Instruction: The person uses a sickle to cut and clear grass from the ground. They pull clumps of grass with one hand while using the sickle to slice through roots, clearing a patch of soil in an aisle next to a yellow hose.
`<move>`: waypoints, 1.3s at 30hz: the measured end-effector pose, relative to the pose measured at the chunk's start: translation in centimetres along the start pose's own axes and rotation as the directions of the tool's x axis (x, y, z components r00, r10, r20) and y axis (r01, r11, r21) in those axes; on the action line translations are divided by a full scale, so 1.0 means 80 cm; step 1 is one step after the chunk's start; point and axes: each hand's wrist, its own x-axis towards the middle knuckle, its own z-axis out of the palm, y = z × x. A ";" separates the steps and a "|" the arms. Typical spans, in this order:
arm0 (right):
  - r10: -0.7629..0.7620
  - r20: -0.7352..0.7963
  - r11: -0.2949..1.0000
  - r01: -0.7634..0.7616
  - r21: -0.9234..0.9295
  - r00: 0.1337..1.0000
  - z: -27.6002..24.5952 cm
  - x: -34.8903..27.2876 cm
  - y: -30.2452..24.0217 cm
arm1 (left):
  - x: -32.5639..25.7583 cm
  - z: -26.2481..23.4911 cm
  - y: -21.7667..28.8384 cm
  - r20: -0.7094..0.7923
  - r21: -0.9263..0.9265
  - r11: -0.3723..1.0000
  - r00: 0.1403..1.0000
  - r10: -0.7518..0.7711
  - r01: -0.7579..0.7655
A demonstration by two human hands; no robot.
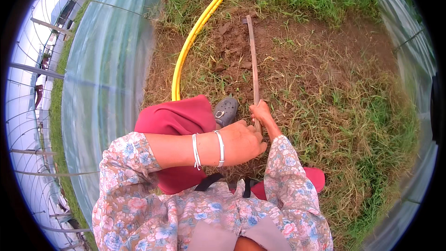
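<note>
Both our left hand [244, 140] and right hand [261, 111] close fingers around the long wooden hoe handle [253, 60] above brown soil [297, 51].

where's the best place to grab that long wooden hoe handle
Grip the wooden handle at its near end, coming from below, as both the left hand and right hand do. The shaft runs straight away to the blade in the bare soil.
</note>
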 end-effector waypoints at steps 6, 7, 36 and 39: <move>0.059 0.144 0.974 -0.088 0.208 0.988 -0.059 -0.019 -0.044 | -0.011 -0.023 -0.020 -0.028 -0.020 1.000 1.000 -0.013 0.012; 0.058 0.156 0.969 -0.093 0.227 0.986 -0.056 -0.022 -0.049 | -0.016 -0.029 -0.024 -0.045 -0.023 1.000 0.999 -0.021 0.019; -0.231 -0.308 0.952 0.149 -0.267 0.923 -0.030 -0.001 0.034 | -0.028 -0.029 -0.010 -0.169 -0.050 0.998 0.984 -0.056 0.048; -0.048 -0.126 0.996 0.056 0.065 0.991 -0.010 -0.062 0.130 | -0.028 -0.030 -0.011 -0.187 0.010 0.997 0.980 -0.071 0.074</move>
